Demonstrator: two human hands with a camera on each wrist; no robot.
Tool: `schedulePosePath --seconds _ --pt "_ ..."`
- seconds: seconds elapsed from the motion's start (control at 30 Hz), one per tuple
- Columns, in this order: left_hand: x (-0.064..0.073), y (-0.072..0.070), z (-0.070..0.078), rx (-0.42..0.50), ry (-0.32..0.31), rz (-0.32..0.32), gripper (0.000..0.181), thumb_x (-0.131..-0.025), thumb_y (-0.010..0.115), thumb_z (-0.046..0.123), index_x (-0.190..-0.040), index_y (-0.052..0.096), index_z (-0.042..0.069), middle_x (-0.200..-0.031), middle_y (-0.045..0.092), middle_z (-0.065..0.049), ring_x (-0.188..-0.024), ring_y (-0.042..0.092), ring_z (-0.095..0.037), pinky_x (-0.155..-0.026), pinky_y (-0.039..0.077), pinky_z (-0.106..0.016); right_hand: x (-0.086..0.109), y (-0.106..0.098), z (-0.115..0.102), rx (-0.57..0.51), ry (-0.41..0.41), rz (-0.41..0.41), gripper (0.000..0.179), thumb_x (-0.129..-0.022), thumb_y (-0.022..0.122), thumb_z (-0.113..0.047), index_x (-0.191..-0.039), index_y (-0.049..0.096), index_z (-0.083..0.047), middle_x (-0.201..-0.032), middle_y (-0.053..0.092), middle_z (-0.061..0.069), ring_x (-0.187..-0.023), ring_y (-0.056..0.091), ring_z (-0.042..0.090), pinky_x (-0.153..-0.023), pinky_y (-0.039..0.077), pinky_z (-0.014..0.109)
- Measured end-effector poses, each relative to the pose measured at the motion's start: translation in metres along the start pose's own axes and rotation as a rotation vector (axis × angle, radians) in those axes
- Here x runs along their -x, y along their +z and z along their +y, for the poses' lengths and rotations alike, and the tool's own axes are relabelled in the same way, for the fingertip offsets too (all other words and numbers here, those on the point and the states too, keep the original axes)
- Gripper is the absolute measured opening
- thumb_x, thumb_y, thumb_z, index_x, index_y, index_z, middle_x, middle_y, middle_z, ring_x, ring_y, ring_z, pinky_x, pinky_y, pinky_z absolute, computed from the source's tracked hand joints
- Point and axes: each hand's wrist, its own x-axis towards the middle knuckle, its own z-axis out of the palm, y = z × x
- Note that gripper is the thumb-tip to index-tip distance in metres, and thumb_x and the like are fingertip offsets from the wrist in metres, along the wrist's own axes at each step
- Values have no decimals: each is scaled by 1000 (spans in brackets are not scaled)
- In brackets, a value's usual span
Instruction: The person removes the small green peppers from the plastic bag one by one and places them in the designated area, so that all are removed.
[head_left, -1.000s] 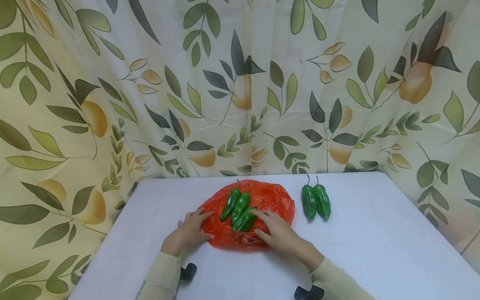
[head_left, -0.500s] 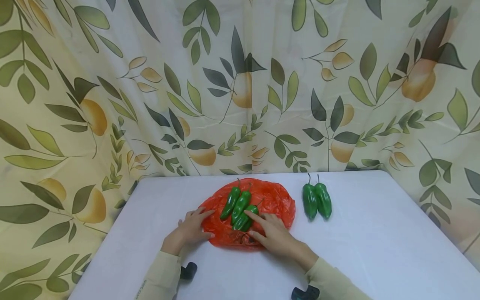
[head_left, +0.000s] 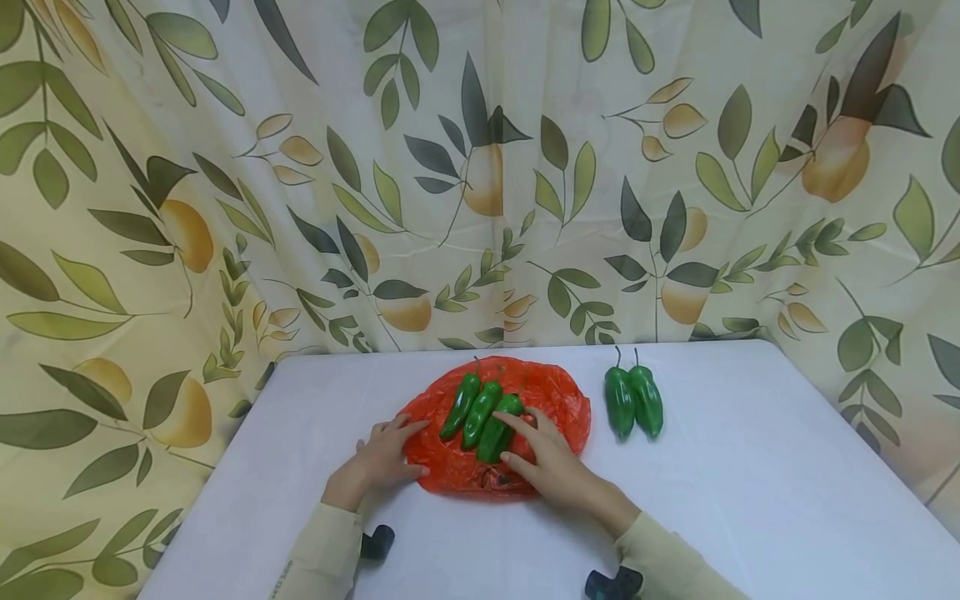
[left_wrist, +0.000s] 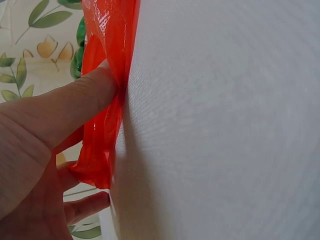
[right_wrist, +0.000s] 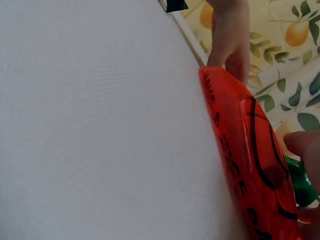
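A crumpled red plastic bag (head_left: 555,392) lies on the white table, bearing three green peppers: one at the left (head_left: 460,407), a middle pepper (head_left: 481,414) and a right pepper (head_left: 491,443). My left hand (head_left: 381,458) holds the bag's left side, thumb at the near edge and fingers farther up; the left wrist view has the thumb (left_wrist: 87,95) pressed against the red film (left_wrist: 102,145). My right hand (head_left: 553,462) reaches over the bag from the right, its index finger across the right pepper and its thumb by that pepper's near end. Its finger and thumb stand apart around the pepper (right_wrist: 300,185) in the right wrist view.
Two more green peppers, a left one (head_left: 619,404) and a right one (head_left: 646,402), lie side by side right of the bag. A leaf-and-fruit curtain (head_left: 480,167) hangs behind the table's far edge. Black wrist camera mounts (head_left: 377,543) sit at both sleeves.
The right pepper, under my right fingers, has turned from a slant to nearly parallel with the other two. My right hand shifted left, then slightly back right. My left hand stays in place.
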Motion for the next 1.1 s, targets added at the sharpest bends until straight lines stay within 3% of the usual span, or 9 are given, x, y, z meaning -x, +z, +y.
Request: schedulePosePath --seconds 0.2,0.37,0.47,0.73,0.93,1.1 --pt "0 0 0 1 -10 -1 78 -81 85 31 -150 50 24 -162 37 -11 -145 32 -41 -111 24 -80 -3 -3 -3 -84 20 109 53 -96 70 -23 -145 51 -27 -159 24 16 -140 45 40 -109 45 63" --pt "-1 2 -1 3 -15 -5 78 -81 84 31 -150 50 25 -162 37 -11 -145 32 -41 -111 24 -80 -6 -7 -2 -115 48 249 49 -94 72 -13 -139 55 -20 -151 31 15 -121 58 33 -100 56 49" --pt "-2 3 -2 1 -13 -4 77 -81 84 32 -150 50 24 -162 38 -12 -145 32 -41 -111 24 -81 -8 -7 1 -119 42 279 52 -92 72 -9 -140 55 -16 -147 36 15 -111 62 30 -92 59 45" --pt "-1 1 0 -6 -8 -3 77 -82 84 32 -150 50 23 -161 38 -13 -144 33 -42 -110 24 -81 -2 4 6 32 12 41 67 -94 72 -24 -153 42 -32 -151 41 14 -133 53 34 -107 49 59" --pt "0 0 1 11 -5 -5 77 -82 84 31 -150 50 24 -162 37 -12 -145 32 -42 -111 22 -81 1 7 5 131 -33 -19 57 -100 64 -27 -152 44 -36 -158 37 21 -143 42 43 -113 38 66" --pt "0 -1 1 11 -1 -5 77 -82 84 31 -150 50 23 -162 37 -13 -144 32 -42 -111 23 -82 2 6 4 171 -34 -54 49 -100 64 -27 -148 52 -31 -163 30 23 -148 34 44 -117 32 68"
